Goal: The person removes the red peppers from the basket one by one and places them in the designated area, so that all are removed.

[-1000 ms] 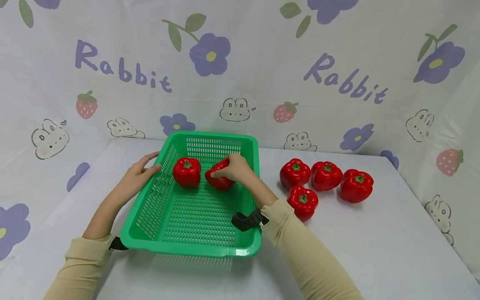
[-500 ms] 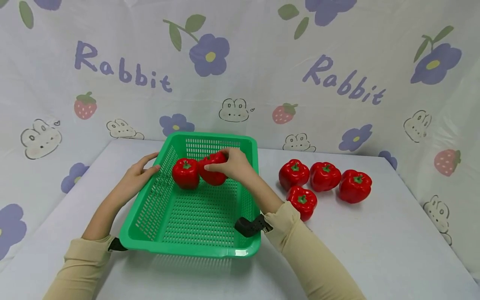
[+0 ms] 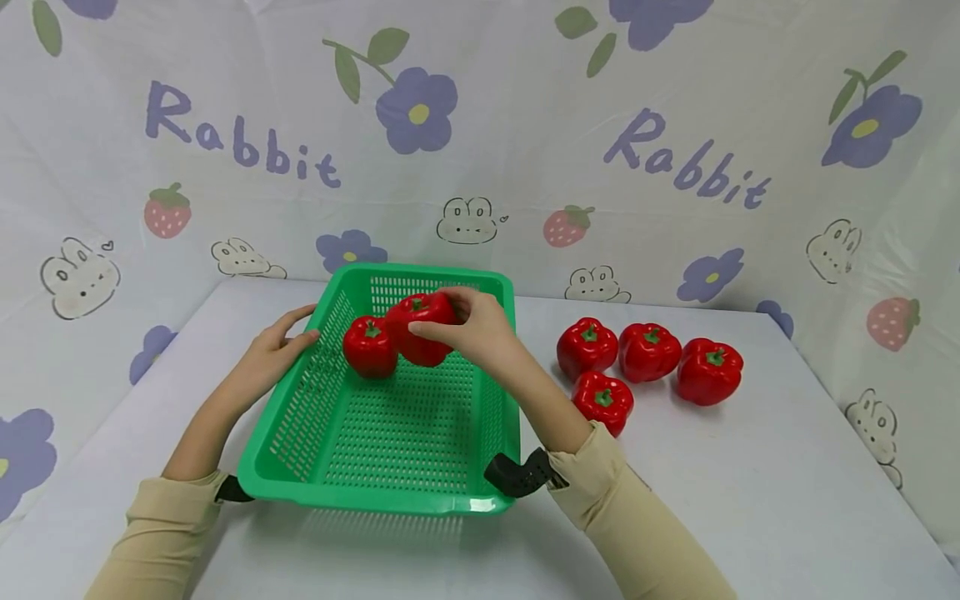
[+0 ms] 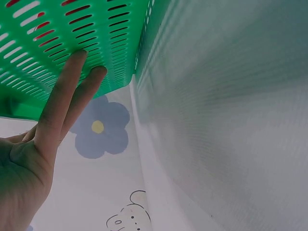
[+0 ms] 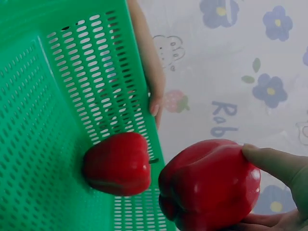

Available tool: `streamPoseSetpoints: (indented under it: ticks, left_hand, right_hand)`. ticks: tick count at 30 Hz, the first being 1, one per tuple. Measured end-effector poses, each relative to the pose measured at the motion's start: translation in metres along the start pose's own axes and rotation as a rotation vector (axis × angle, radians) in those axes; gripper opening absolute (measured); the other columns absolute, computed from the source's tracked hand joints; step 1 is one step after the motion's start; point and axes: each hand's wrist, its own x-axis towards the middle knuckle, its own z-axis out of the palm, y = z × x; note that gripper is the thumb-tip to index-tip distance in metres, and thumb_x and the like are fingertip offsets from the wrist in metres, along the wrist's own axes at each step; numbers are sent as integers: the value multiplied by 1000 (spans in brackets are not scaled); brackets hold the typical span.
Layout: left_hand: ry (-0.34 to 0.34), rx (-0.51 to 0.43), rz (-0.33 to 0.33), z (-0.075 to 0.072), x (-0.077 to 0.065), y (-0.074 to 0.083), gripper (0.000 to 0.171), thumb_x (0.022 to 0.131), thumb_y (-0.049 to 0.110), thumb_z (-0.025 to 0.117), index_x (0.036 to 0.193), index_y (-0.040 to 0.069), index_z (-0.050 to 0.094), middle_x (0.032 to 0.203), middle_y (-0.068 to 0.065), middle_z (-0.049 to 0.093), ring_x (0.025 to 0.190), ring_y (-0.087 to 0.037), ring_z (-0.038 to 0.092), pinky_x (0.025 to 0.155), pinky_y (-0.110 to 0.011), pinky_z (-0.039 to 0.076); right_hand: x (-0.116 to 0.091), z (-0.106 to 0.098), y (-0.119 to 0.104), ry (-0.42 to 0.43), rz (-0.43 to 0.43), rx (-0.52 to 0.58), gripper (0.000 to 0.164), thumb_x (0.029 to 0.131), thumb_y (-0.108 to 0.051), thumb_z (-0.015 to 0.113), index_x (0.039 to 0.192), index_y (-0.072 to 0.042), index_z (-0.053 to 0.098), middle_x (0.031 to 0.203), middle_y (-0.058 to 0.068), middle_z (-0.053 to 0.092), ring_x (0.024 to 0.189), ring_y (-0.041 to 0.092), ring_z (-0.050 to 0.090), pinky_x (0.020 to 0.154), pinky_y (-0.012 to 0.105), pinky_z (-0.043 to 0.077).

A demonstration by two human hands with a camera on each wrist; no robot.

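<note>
My right hand [image 3: 483, 329] grips a red bell pepper [image 3: 422, 321] between thumb and fingers. It holds the pepper above the floor of a green plastic basket [image 3: 379, 498]; the right wrist view shows the held pepper [image 5: 211, 185] close up, fingers partly hidden beneath it. Another red bell pepper [image 3: 371, 348] stands upright inside, toward the back left, overlapped by the held one in the head view. My left hand [image 3: 273, 354] rests against the basket's left side, straight fingers [image 4: 62, 103] touching the slotted wall from outside.
On the white table [image 3: 675, 483], right of the basket, several red bell peppers [image 3: 648, 352] stand in a loose group with stems up. One bell pepper [image 3: 602, 400] sits nearest my right forearm. A printed curtain [image 3: 517, 117] hangs behind the table.
My right hand has lifted its pepper up from the basket floor and slightly left, turning its stem upward. The left hand and the basket have stayed in place.
</note>
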Motion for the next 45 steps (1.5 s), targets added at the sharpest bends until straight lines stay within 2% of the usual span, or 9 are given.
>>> streamPoseSetpoints:
  ticks: [7, 18, 26, 34, 39, 45]
  left_hand:
    - [-6, -10, 2, 0, -1, 0, 61, 104, 39, 42, 157, 16, 20, 119, -32, 63, 80, -4, 68, 70, -26, 57]
    - [-8, -17, 4, 3, 0, 1, 61, 104, 39, 41, 157, 16, 19, 119, -32, 63, 80, -4, 68, 70, -27, 57]
    - [-7, -7, -1, 3, 0, 2, 62, 104, 39, 41, 157, 16, 19, 118, -32, 63, 80, -5, 68, 70, -27, 57]
    - [-11, -7, -2, 3, 1, 2, 62, 104, 40, 41, 157, 16, 18, 118, -32, 63, 79, -5, 68, 69, -27, 57]
    - [-14, 2, -3, 2, 1, 1, 62, 104, 41, 40, 158, 17, 17, 121, -31, 62, 82, -5, 68, 71, -27, 56]
    - [-6, 7, -7, 1, -1, 1, 62, 105, 40, 40, 157, 16, 18, 120, -32, 63, 81, -4, 68, 71, -27, 55]
  right_hand:
    - [-19, -11, 0, 35, -19, 53, 62, 84, -27, 77, 139, -12, 52, 132, 5, 63, 122, 22, 60, 96, 39, 54]
    - [-51, -34, 4, 106, -51, 83, 62, 85, -27, 76, 140, -17, 51, 136, 3, 60, 127, 22, 58, 100, 37, 51]
    - [-70, -54, 17, 160, -70, 113, 64, 85, -27, 77, 142, -18, 49, 139, 2, 58, 129, 19, 56, 99, 33, 50]
    - [-87, -78, 32, 216, -26, 109, 65, 85, -33, 76, 143, -23, 49, 143, -2, 55, 131, 17, 54, 99, 28, 49]
    - [-97, -91, 43, 265, -20, 132, 64, 87, -33, 74, 144, -23, 47, 144, 0, 54, 134, 18, 51, 99, 23, 47]
    - [-106, -107, 55, 347, -8, 100, 66, 87, -37, 73, 146, -24, 46, 148, 2, 50, 138, 21, 48, 98, 17, 45]
